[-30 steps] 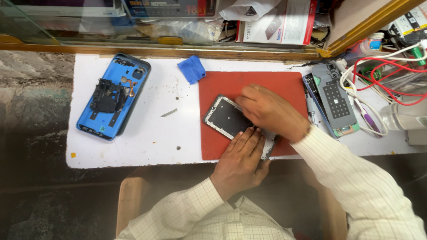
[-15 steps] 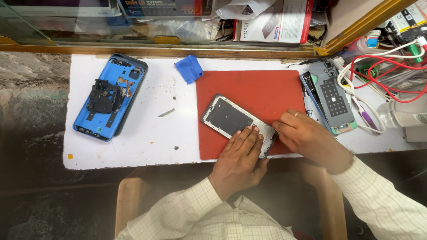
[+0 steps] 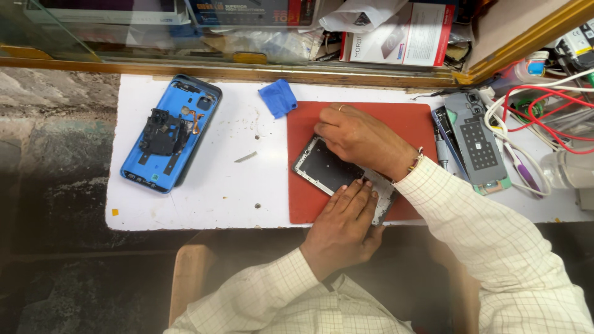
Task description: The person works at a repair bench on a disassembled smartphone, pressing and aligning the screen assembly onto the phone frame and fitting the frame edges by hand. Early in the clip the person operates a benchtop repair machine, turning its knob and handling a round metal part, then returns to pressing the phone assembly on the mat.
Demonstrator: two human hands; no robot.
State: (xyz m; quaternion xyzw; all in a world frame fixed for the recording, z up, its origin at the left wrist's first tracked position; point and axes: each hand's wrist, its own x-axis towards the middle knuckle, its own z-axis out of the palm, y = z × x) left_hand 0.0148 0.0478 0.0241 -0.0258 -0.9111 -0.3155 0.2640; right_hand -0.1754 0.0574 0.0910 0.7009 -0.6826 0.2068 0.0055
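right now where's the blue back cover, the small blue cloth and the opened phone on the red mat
blue back cover (image 3: pixel 148 167): head view, bare lower part of its inside
small blue cloth (image 3: pixel 278 98): head view, its middle
opened phone (image 3: pixel 325 168): head view, dark inner panel between the hands

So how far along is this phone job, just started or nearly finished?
Midway, I would guess. Done: the blue back cover lies off to the side, and another grey phone part is set aside. In hand: the left hand steadies the opened phone on the red mat while the right hand works at its top. Left: putting it all back together.
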